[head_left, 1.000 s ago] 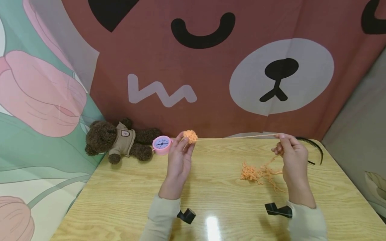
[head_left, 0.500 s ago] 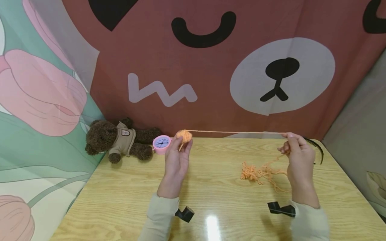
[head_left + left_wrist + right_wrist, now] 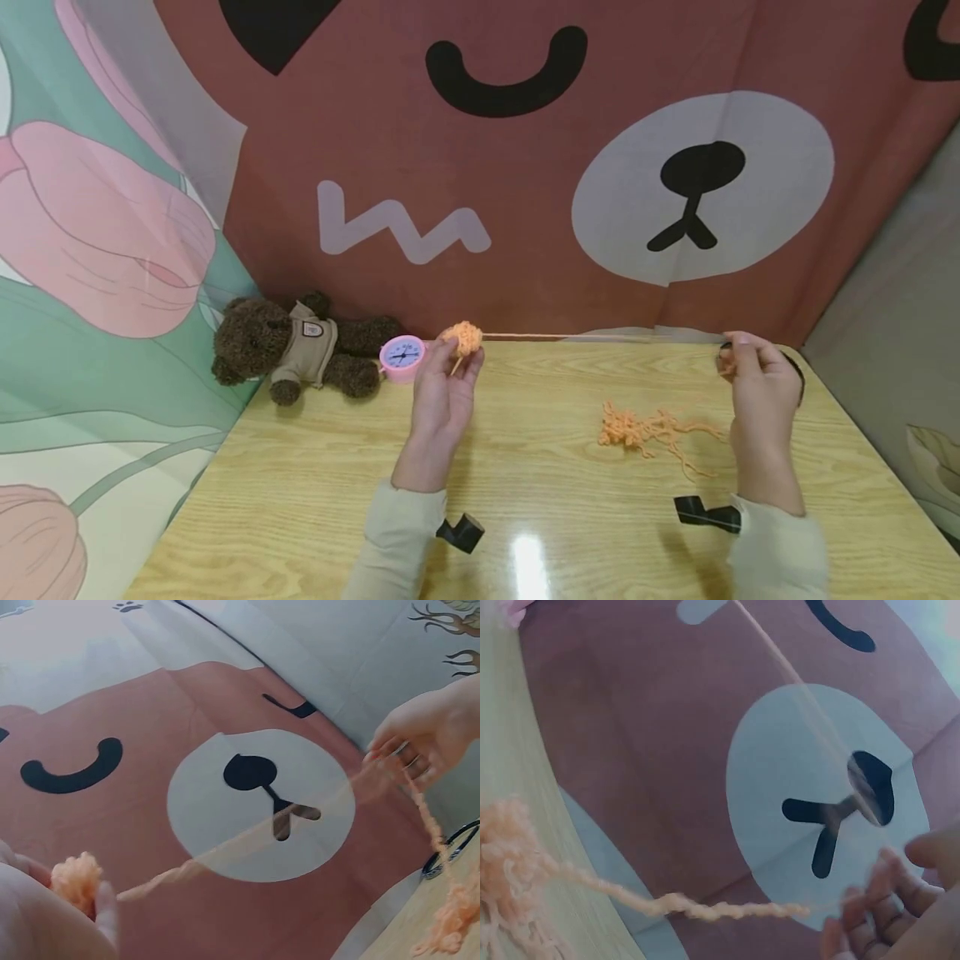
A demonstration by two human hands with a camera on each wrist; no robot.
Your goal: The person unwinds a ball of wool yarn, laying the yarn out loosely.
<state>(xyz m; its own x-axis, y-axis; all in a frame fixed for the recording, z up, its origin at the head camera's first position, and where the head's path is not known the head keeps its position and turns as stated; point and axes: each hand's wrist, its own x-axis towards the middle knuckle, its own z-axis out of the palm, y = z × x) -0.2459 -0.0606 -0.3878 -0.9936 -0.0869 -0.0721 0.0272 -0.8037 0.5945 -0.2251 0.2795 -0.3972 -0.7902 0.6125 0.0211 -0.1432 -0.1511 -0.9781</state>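
Observation:
My left hand (image 3: pixel 444 396) holds up a small ball of orange yarn (image 3: pixel 467 338) between thumb and fingers, above the table. From the ball a strand of yarn (image 3: pixel 555 337) runs nearly level across to my right hand (image 3: pixel 765 387), which pinches it between thumb and forefinger. In the right wrist view, more yarn (image 3: pixel 705 908) leads from the curled right fingers down to a tangled heap. That heap of loose orange yarn (image 3: pixel 626 427) lies on the table between the hands, stray ends spread to the right. In the left wrist view, the ball (image 3: pixel 77 883) is partly hidden by the hand.
A brown teddy bear (image 3: pixel 306 342) lies at the back left of the wooden table (image 3: pixel 300 500). Beside its feet stands a pink alarm clock (image 3: pixel 402 358). A black headband (image 3: pixel 798 375) lies at the back right, mostly behind my right hand. A bear-printed cloth (image 3: pixel 525 200) hangs behind.
My right hand has moved right, drawing the strand out longer. The left hand with the ball has shifted slightly left, then a little back right, with the ball turning. The heap stays put.

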